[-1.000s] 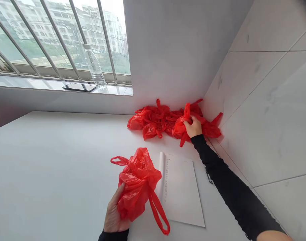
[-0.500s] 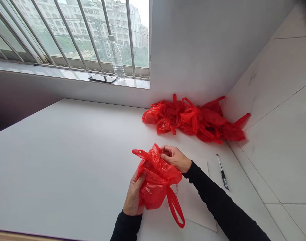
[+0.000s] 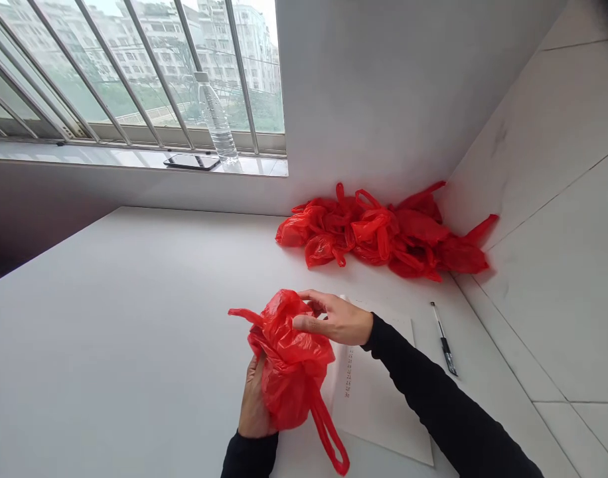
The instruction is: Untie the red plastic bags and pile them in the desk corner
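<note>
My left hand (image 3: pixel 255 398) grips a crumpled red plastic bag (image 3: pixel 290 388) from its left side, with the fingers partly hidden behind it. One looped handle of the bag hangs at lower right, and the other sticks out to the upper left. At the bag's upper right is my right hand (image 3: pixel 341 320), its thumb lying on the front of the plastic and its fingers bent around the top edge. Under the right forearm lies a white spiral notebook (image 3: pixel 378 411), partly covered by the arm and the bag.
Against the wall sits a heap of red plastic bags (image 3: pixel 378 232). A black pen (image 3: pixel 444 342) lies right of the notebook on the white table (image 3: pixel 135 318). On the windowsill are a clear bottle (image 3: pixel 217 123) and a phone (image 3: pixel 192 161). Bars (image 3: pixel 149 66) cross the window.
The bag has shifted left and turned in my hands, its top now bunched and rounded. My right hand has moved slightly left, its thumb now over the bag's front. The view has shifted slightly.
</note>
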Demonstrator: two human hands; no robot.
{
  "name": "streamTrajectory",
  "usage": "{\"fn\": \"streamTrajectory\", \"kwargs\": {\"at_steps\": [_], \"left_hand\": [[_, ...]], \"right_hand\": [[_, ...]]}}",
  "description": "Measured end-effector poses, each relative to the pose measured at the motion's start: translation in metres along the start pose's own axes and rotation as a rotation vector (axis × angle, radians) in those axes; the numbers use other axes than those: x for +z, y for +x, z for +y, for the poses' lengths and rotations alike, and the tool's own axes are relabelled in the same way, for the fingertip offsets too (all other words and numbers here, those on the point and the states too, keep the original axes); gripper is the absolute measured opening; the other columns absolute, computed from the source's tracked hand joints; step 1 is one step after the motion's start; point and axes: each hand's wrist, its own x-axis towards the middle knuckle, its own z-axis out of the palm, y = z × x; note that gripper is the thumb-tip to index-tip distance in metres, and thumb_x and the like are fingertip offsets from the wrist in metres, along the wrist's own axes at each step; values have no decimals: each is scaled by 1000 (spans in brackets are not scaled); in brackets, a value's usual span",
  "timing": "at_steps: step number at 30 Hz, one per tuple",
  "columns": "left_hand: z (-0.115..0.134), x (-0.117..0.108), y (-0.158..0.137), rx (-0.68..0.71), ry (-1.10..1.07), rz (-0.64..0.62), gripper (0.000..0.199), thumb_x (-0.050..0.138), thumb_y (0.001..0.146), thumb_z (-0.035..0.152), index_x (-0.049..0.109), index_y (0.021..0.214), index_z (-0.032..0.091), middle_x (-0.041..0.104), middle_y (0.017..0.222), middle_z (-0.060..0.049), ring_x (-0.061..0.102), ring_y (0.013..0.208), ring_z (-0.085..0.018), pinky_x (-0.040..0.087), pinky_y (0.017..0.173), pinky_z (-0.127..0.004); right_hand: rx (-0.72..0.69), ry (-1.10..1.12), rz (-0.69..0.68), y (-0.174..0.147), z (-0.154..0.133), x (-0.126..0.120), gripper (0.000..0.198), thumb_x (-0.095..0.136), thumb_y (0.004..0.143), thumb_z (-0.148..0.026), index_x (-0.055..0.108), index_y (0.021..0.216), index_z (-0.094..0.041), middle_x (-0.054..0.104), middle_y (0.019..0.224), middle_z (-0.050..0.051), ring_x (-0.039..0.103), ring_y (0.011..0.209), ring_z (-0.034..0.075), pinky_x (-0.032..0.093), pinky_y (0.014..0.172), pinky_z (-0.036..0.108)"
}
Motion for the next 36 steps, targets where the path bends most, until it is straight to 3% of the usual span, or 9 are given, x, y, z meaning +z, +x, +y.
{"fn": "streamTrajectory", "kwargs": {"at_steps": [6, 9, 13, 16, 20, 24, 29, 32, 36], "left_hand": [[4, -1, -8, -38, -75, -102, 48, 78, 75, 38, 64, 120, 29, 74, 99, -4, 71, 86, -25, 60, 76, -36], [0, -4, -9, -7, -19, -113, 44, 84, 68, 36, 68, 107, 22, 75, 92, -4, 72, 82, -25, 60, 73, -33], [-2, -2, -6, 28, 4, -132, 40, 88, 62, 30, 68, 95, 17, 75, 89, -7, 72, 84, -28, 60, 72, -34], [-1, 1, -4, 3, -49, -126, 41, 86, 65, 36, 70, 99, 18, 76, 92, -8, 72, 89, -29, 61, 76, -36], [0, -3, -4, -56, -93, -96, 40, 76, 76, 42, 69, 109, 19, 76, 94, -8, 71, 95, -31, 61, 80, -40], [-4, -11, -5, -44, -104, -35, 42, 80, 71, 34, 69, 109, 19, 75, 97, -6, 72, 93, -29, 59, 85, -37], [-4, -9, -5, 25, -47, -110, 69, 86, 66, 31, 58, 128, 27, 74, 99, -6, 71, 97, -29, 59, 81, -33], [-2, -7, -2, 24, -58, -95, 61, 84, 69, 34, 59, 125, 28, 74, 105, -7, 71, 96, -30, 60, 81, -35], [-1, -7, -2, 23, -34, -89, 56, 82, 72, 43, 63, 120, 22, 73, 106, -11, 71, 96, -31, 59, 83, -37]], "right_hand": [[-38, -8, -6, -2, 3, 5, 2, 62, 83, -21, 63, 84, -21, 57, 73, -4, 54, 67, 14, 44, 64, 26], [-46, 7, 78, -1, 5, 7, 7, 57, 86, -22, 61, 80, -20, 58, 73, -3, 55, 69, 15, 45, 65, 26], [31, -46, 4, -2, 3, 6, 14, 68, 81, -32, 64, 88, -21, 65, 82, -1, 60, 73, 18, 48, 65, 28], [10, -69, -22, -4, 1, 8, 14, 72, 78, -33, 67, 85, -22, 66, 77, -2, 62, 71, 19, 49, 65, 29], [-19, -28, 93, -2, 0, 12, 15, 64, 84, -33, 68, 76, -21, 65, 69, -2, 63, 72, 19, 49, 64, 28], [19, 26, 203, 1, 4, 10, 22, 62, 87, -39, 68, 78, -19, 66, 70, 0, 64, 73, 19, 50, 64, 28], [27, 33, 42, -1, 5, 3, 22, 70, 82, -40, 69, 96, -22, 71, 90, 1, 66, 86, 22, 53, 74, 32], [13, 13, -27, -3, 4, 4, 28, 77, 76, -34, 69, 100, -23, 70, 94, 1, 66, 88, 22, 53, 77, 33], [7, 77, 29, -1, 4, 8, 15, 71, 80, -28, 68, 92, -20, 70, 88, 1, 66, 82, 20, 52, 74, 32]]}}
